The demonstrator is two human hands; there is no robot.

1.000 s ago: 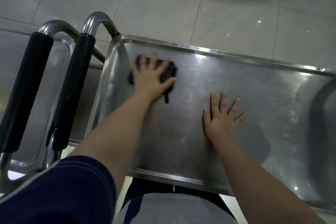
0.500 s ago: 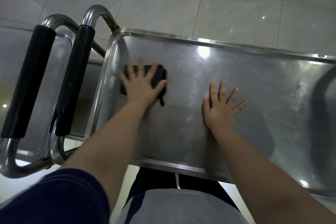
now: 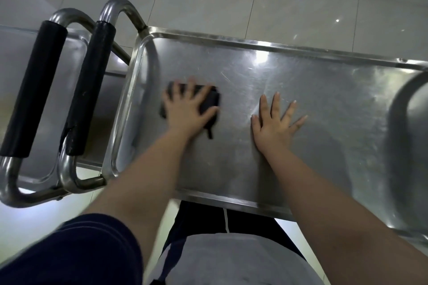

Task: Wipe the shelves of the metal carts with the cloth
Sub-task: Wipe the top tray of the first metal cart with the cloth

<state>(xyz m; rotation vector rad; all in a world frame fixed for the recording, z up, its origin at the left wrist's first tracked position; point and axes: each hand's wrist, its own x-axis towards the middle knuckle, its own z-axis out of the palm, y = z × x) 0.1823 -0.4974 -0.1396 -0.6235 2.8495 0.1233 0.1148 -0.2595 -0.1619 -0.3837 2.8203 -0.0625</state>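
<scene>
The top shelf [image 3: 312, 81] of a steel cart fills the middle of the head view. A small dark cloth [image 3: 210, 100] lies on its left part. My left hand [image 3: 187, 111] presses flat on the cloth with spread fingers and covers most of it. My right hand [image 3: 274, 120] rests flat on the bare metal to the right of the cloth, fingers spread, holding nothing.
Left of the shelf stands this cart's handle with a black grip [image 3: 89, 90]. A second cart's black-gripped handle [image 3: 32, 90] and shelf [image 3: 14, 109] sit further left. Pale floor tiles [image 3: 231, 2] lie beyond. A dark rounded shadow [image 3: 407, 136] covers the shelf's right end.
My left hand slid the cloth from the shelf's far left corner toward me and a little to the right. My right hand stayed flat in place.
</scene>
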